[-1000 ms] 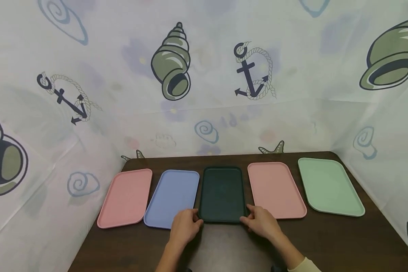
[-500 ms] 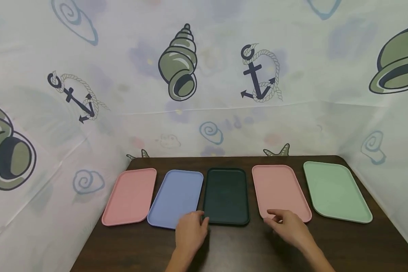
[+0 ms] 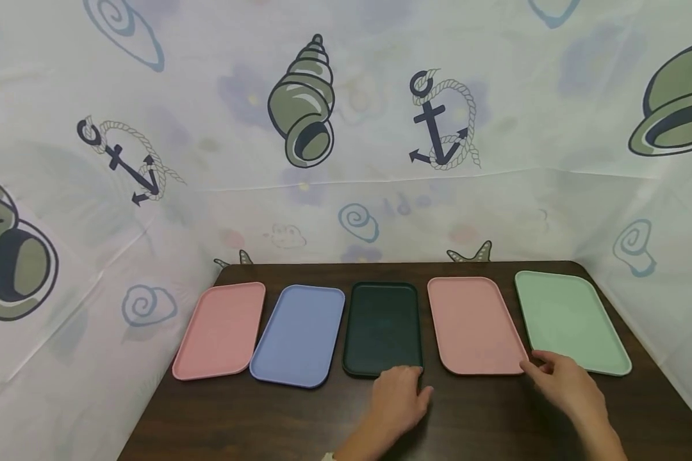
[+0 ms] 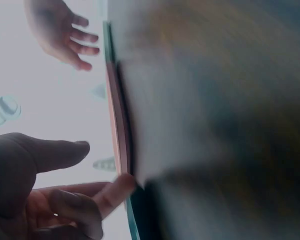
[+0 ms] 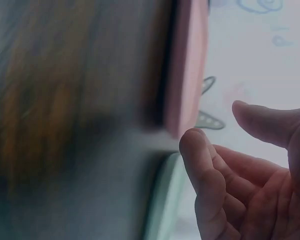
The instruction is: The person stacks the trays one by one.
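Note:
Five trays are too many to count here, so several rectangular trays lie in a row on the dark wooden table. My left hand (image 3: 398, 400) is at the front right corner of the dark green tray (image 3: 383, 330), thumb apart from the fingers and nothing between them. My right hand (image 3: 568, 387) is at the gap between the right pink tray (image 3: 477, 326) and the mint green tray (image 3: 573, 323), overlapping the mint tray's front edge. In the right wrist view its bent fingers and separate thumb hold nothing. Whether either hand's fingertips touch a tray, I cannot tell.
Further left lie a blue tray (image 3: 298, 336) and another pink tray (image 3: 219, 330), nearly touching at their front corners. Bare brown table (image 3: 236, 422) stretches in front of the row. A white cloth (image 3: 369, 128) printed with shells and anchors surrounds the table's back and sides.
My left hand has moved right, from the dark green tray's left front corner to its right one. My right hand has moved right, past the right pink tray to the mint tray. The trays look still lately.

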The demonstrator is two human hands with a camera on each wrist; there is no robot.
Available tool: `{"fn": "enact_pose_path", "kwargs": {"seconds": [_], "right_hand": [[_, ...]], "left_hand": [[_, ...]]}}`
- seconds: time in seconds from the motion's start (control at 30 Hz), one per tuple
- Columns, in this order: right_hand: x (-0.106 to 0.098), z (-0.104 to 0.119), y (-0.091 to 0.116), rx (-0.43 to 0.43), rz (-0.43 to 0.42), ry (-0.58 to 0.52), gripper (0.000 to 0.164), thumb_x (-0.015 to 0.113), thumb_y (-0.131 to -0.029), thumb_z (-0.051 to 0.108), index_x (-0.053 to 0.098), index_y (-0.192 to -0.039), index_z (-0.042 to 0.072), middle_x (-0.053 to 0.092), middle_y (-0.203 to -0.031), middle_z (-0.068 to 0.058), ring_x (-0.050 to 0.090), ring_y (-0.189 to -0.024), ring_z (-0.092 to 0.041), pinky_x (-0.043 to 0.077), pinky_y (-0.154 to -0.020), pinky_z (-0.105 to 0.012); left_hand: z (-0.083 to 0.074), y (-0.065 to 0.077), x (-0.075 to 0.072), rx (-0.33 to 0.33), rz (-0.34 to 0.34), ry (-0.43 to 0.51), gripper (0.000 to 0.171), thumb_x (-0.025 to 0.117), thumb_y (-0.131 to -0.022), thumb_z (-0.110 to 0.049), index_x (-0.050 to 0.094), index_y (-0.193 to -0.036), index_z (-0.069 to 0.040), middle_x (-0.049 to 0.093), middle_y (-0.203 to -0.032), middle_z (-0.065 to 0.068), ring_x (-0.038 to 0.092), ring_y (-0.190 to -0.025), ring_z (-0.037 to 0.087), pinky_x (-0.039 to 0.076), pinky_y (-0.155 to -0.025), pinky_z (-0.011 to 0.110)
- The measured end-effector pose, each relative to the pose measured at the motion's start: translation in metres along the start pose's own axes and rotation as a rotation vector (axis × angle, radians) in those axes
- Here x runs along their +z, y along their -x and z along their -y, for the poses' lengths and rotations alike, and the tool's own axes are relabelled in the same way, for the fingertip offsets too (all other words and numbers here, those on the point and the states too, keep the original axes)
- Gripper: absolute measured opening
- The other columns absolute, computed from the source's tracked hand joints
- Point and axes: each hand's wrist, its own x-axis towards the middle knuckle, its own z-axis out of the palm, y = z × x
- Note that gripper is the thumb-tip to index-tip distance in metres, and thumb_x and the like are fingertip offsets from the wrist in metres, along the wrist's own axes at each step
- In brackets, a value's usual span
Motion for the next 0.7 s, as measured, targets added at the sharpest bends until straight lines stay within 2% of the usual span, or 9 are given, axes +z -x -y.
{"fn": "enact_pose_path", "kwargs": {"seconds": [0.1,0.2,0.37,0.47,0.57,0.7], "right_hand": [[0.002,-0.007,-0.003,0.029,0.041,-0.006,0.087,0.051,-0.091,0.065,0.045,-0.139,-0.008,0.067,-0.087,0.001,0.063,-0.073,-0.015,0.047,-0.062,-0.042],[0.004,-0.011,-0.006,0.031,0.066,-0.010,0.088,0.051,-0.092,0.064,0.042,-0.140,-0.009,0.067,-0.086,0.001,0.063,-0.073,-0.016,0.048,-0.065,-0.046],[0.007,-0.015,-0.009,0.025,0.090,-0.013,0.086,0.051,-0.093,0.061,0.042,-0.139,-0.011,0.069,-0.086,-0.002,0.065,-0.074,-0.018,0.048,-0.069,-0.050],[0.010,-0.016,-0.011,0.021,0.099,-0.029,0.084,0.052,-0.094,0.058,0.041,-0.138,-0.013,0.069,-0.087,-0.004,0.065,-0.073,-0.018,0.048,-0.068,-0.048],[0.012,-0.018,-0.014,0.013,0.094,-0.059,0.081,0.052,-0.096,0.053,0.039,-0.139,-0.015,0.069,-0.090,-0.007,0.066,-0.072,-0.018,0.049,-0.064,-0.043],[0.016,-0.019,-0.019,-0.008,0.094,-0.131,0.077,0.054,-0.098,0.046,0.036,-0.139,-0.017,0.069,-0.096,-0.015,0.068,-0.073,-0.020,0.049,-0.059,-0.038]], "left_hand": [[-0.013,-0.003,0.007,0.017,0.032,-0.045,0.023,0.075,-0.084,-0.037,0.071,-0.088,-0.015,0.063,-0.071,-0.002,0.064,-0.064,0.018,0.048,-0.049,0.032],[-0.022,-0.008,0.011,0.002,0.046,-0.051,0.027,0.074,-0.084,-0.041,0.069,-0.087,-0.014,0.061,-0.070,-0.002,0.064,-0.065,0.018,0.048,-0.050,0.032],[-0.029,-0.016,0.017,-0.050,0.090,-0.049,0.033,0.073,-0.084,-0.045,0.069,-0.088,-0.012,0.061,-0.071,-0.002,0.064,-0.065,0.018,0.048,-0.051,0.031],[-0.030,-0.019,0.021,-0.079,0.105,-0.038,0.037,0.072,-0.085,-0.046,0.072,-0.093,-0.010,0.064,-0.073,-0.001,0.065,-0.066,0.018,0.048,-0.051,0.031],[-0.031,-0.023,0.024,-0.102,0.091,-0.027,0.038,0.071,-0.085,-0.046,0.073,-0.094,-0.009,0.066,-0.076,0.000,0.066,-0.070,0.018,0.049,-0.054,0.032],[-0.033,-0.030,0.027,-0.111,0.070,-0.022,0.033,0.072,-0.084,-0.044,0.071,-0.083,-0.012,0.064,-0.072,-0.001,0.064,-0.067,0.018,0.049,-0.055,0.033]]}}
